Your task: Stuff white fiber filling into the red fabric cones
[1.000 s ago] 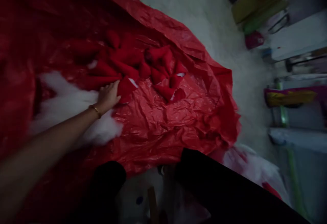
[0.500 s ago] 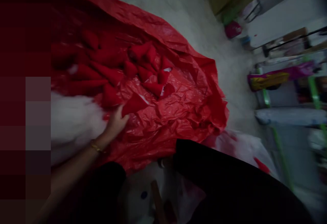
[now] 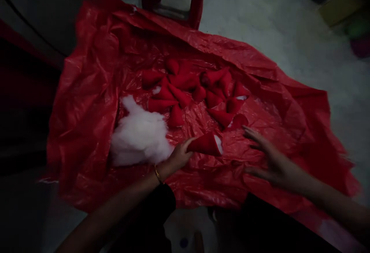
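Left hand (image 3: pixel 179 156) grips the red cone (image 3: pixel 204 144), long axis sideways, mouth rightward; right hand (image 3: pixel 274 164) spread

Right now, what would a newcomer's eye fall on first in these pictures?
First, the white fluffy heap, bright on the left part of the crumpled red sheet. Next, a red cone showing white at its wide end, held by the left grip; the right grip, open, is to its right. Beyond lies a cluster of red cones.
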A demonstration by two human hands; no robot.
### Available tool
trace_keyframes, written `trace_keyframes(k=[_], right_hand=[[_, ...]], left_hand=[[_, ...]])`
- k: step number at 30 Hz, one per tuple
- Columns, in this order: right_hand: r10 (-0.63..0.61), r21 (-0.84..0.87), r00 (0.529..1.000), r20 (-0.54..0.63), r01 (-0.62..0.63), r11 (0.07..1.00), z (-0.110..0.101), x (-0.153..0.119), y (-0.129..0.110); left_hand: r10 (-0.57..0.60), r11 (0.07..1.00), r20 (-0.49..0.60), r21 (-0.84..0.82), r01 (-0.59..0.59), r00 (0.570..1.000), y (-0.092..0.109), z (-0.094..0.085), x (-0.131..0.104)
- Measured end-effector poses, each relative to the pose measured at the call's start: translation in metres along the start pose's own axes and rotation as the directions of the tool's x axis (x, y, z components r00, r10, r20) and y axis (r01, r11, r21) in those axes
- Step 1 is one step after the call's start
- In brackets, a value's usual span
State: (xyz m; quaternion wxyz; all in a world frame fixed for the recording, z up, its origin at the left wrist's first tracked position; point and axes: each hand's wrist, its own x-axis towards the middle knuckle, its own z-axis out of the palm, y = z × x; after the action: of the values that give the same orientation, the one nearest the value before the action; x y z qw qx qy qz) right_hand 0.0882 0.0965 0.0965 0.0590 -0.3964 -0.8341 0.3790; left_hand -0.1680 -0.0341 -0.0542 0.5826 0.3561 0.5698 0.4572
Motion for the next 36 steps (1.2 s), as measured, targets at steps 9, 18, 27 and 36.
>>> trace_keyframes(k=[9,18,27,36], right_hand=[[0.381,0.435,0.923,-0.046,-0.325,0.84,0.135,0.05,0.045],[0.357,0.518,0.934,-0.021,-0.295,0.803,0.184,0.038,-0.012],[-0.134,-0.059,0.989,0.062,0.137,0.989,0.202,0.023,-0.024],[-0.02,-0.122,1.0,0.005,0.02,0.992,0.208,0.023,0.004]], left_hand=[[-0.252,0.904,-0.254,-0.407,0.134,0.934,-0.002,-0.018,0.0],[-0.484,0.502,-0.21,-0.862,0.074,0.849,0.015,0.011,0.02],[-0.568,0.436,-0.192,-0.895,0.094,0.8,0.013,0.001,0.017],[-0.419,0.649,-0.135,-0.736,0.193,0.898,0.007,0.019,0.006]])
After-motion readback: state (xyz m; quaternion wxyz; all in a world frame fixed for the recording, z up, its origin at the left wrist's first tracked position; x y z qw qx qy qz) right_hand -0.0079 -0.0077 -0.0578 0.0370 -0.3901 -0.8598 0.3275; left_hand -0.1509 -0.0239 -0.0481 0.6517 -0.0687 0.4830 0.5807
